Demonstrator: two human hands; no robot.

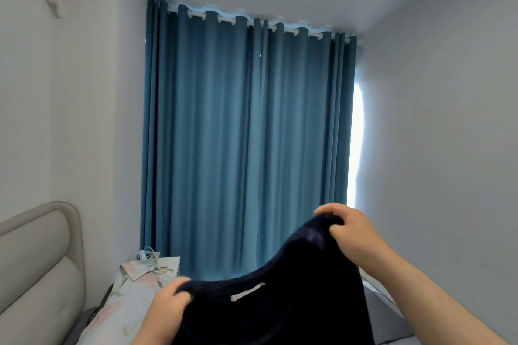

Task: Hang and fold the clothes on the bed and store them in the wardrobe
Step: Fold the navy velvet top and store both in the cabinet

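Observation:
A dark navy knitted garment (pixel 280 302) with a pale label near its neck is held up in front of me, above the bed. My left hand (pixel 168 302) grips its upper edge at the lower left. Higher up and to the right, my right hand (pixel 350 230) grips the other shoulder. The cloth slopes upward from left to right, and its lower part runs out of the frame. The wardrobe is not in view.
A beige padded headboard (pixel 36 266) stands at the left, with a floral pillow (pixel 131 297) beside it. A white bedside table (pixel 168 263) carries small items. Blue curtains (pixel 246 143) cover the far window. Grey bedding (pixel 384 314) shows at the right.

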